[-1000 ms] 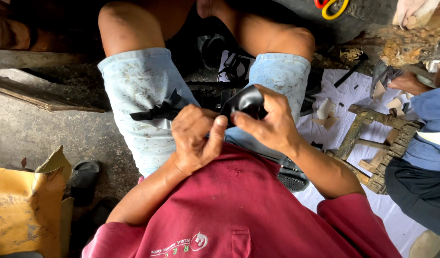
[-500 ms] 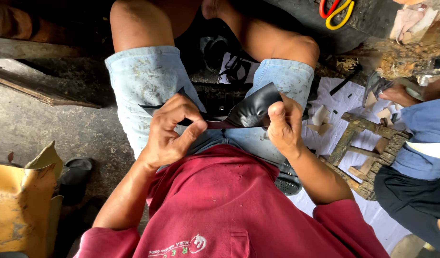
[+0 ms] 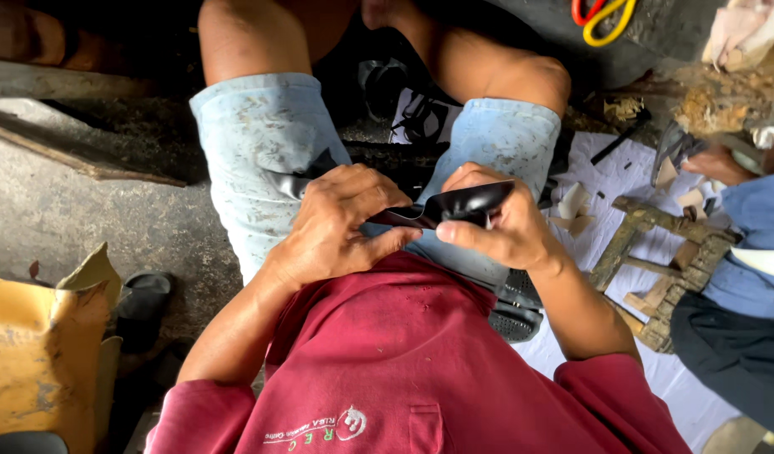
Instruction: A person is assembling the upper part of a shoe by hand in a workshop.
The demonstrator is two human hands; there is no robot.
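While the person sat with bent knees, both hands held a shiny black leather piece (image 3: 454, 206) over the lap. The left hand (image 3: 336, 223) pinched its left end with bent fingers. The right hand (image 3: 500, 227) pinched its right end, thumb underneath. A wooden frame (image 3: 647, 269) lay nearby on white paper (image 3: 622, 172).

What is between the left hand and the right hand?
In the head view, a shiny black leather piece spans between the left hand and the right hand; both hands grip it.

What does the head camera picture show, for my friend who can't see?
Two hands, left hand and right hand, hold a shiny black leather piece over a seated person's lap. Pale blue shorts and a red shirt show.
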